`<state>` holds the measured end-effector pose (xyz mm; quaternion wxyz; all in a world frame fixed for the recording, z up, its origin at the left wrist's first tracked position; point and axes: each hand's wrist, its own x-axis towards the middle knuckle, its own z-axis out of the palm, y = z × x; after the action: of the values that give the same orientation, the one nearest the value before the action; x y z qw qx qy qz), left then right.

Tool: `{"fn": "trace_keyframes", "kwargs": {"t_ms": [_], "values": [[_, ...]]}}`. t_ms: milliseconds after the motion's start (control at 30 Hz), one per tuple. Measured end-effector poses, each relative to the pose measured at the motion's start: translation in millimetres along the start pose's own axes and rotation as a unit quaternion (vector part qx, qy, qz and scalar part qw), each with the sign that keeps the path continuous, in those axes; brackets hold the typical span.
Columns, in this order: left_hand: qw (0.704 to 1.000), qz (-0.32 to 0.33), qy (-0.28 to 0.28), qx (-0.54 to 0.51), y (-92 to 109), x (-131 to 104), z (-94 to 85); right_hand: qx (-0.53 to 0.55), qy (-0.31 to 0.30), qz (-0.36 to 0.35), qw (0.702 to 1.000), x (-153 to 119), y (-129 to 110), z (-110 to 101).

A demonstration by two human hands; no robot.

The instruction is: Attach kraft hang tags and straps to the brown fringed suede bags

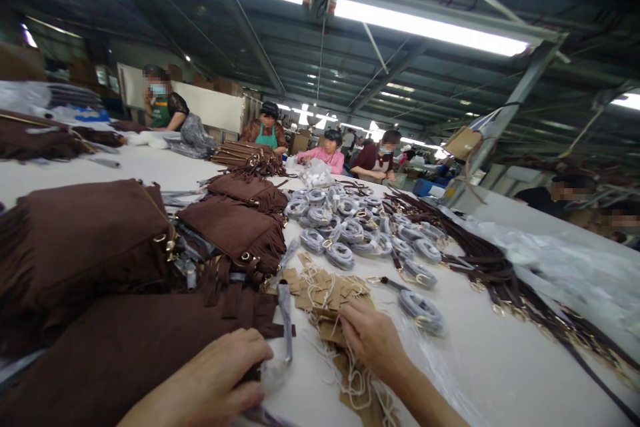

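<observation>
My left hand (220, 373) is at the lower middle, over the edge of a dark brown fringed bag (125, 340). Its thumb and fingers curve around something dark with clear plastic that I cannot make out. To the right, my right hand (370, 337) reaches into a pile of brown paper tags (330, 290) with white strings, its fingers pinched on a tag. A plastic-wrapped strip (285, 320) lies between my hands.
More brown bags (95, 233) are stacked at left. Wrapped coiled straps (350, 230) lie beyond the tags, and loose dark straps (480, 247) run along the right, beside plastic sheeting (565, 273). Several people sit or stand around the white table (495, 360).
</observation>
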<state>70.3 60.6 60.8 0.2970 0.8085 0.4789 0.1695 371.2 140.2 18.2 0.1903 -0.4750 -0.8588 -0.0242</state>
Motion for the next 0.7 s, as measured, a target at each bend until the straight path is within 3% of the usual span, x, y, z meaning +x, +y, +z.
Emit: {"fn": "trace_keyframes", "kwargs": {"t_ms": [167, 300, 500, 700], "values": [[0.996, 0.000, 0.035, -0.077, 6.9, 20.2, -3.0, 0.080, 0.038, 0.083, 0.993, 13.5, 11.3, -28.6], [0.981, 0.010, 0.123, -0.147, 12.4, 61.8, 17.2, 0.132, 0.022, 0.081, 0.988, 16.9, 7.5, -36.0], [0.949, 0.016, 0.084, -0.303, 7.5, 118.6, 55.6, 0.238, -0.015, 0.102, 0.966, 11.4, 1.9, -31.9], [0.940, -0.006, 0.131, -0.314, -5.5, 125.6, 46.0, 0.268, -0.008, 0.133, 0.954, 4.7, 14.8, -26.9]]}}
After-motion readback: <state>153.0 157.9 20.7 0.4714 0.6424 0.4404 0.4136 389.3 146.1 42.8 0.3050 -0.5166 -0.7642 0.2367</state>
